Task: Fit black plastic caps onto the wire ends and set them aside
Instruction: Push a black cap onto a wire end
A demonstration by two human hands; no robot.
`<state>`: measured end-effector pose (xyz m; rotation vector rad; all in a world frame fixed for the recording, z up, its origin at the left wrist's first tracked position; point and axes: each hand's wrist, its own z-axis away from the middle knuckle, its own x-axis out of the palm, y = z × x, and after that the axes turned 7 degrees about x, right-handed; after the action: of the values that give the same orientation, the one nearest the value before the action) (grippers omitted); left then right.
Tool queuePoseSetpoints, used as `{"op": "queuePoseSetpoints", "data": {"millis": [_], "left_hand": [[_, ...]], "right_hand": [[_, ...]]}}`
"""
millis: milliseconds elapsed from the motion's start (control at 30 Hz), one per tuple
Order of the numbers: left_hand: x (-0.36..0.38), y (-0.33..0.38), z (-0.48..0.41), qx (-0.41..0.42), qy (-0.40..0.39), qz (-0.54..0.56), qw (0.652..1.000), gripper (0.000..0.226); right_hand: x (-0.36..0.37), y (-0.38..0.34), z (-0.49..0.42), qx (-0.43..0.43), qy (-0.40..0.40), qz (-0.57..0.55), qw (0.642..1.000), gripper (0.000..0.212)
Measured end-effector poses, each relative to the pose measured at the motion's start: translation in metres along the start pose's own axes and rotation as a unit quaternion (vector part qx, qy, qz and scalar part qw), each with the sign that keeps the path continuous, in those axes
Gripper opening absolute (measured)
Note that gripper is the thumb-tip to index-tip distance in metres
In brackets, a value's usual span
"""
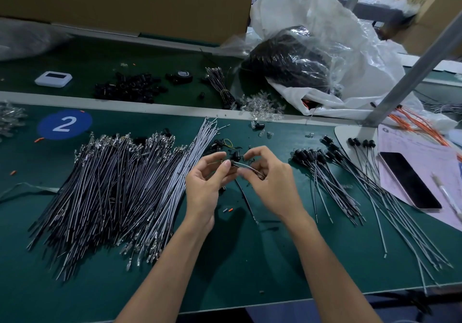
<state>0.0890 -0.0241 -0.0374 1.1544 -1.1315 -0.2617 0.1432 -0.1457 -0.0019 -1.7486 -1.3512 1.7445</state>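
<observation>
Fitting a cap now; black plastic cap is held clear of the green mat, between both hands; left hand pinches it at thumb and fingertips, other fingers loosely curled; right hand pinches the wire just behind the cap, fingers curled round it. Can't tell if the terminal is fully seated; cap hides it. Next, my read: push home along the wire axis, then lay it on the capped pile at right. Uncapped stock lies left; thin, flexible grey and black leads with shiny crimped metal tips; caps matte, stubby, roughly cylindrical.
</observation>
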Motion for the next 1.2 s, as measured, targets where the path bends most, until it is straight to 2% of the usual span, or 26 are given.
{"op": "queuePoseSetpoints", "data": {"millis": [133, 367, 500, 600, 833, 967, 1200], "left_hand": [[0.002, 0.001, 0.0, -0.001, -0.002, -0.014, 1.0, 0.008], [0.003, 0.003, 0.002, -0.018, -0.025, -0.017, 0.999, 0.021], [0.004, 0.003, 0.002, -0.029, -0.012, -0.039, 0.999, 0.026], [0.003, 0.003, 0.003, -0.029, -0.014, -0.038, 0.999, 0.021], [0.003, 0.005, 0.004, -0.026, -0.041, -0.038, 0.998, 0.016], [0.0, 0.003, 0.002, -0.022, -0.023, -0.049, 0.998, 0.009], [0.003, 0.002, 0.003, -0.017, -0.028, -0.029, 0.999, 0.011]], "right_hand": [[0.002, 0.001, 0.001, -0.031, 0.017, 0.007, 0.999, 0.007], [0.003, 0.0, 0.004, 0.013, 0.028, 0.006, 1.0, 0.008], [0.001, -0.003, 0.007, -0.043, 0.074, 0.062, 0.994, 0.006], [0.004, -0.003, 0.009, -0.056, 0.083, 0.07, 0.993, 0.005], [0.01, 0.0, 0.01, -0.015, 0.077, 0.02, 0.997, 0.008], [0.005, -0.001, 0.008, 0.017, 0.09, -0.018, 0.996, 0.014], [-0.001, -0.002, 0.007, 0.019, 0.066, -0.022, 0.997, 0.016]]}}
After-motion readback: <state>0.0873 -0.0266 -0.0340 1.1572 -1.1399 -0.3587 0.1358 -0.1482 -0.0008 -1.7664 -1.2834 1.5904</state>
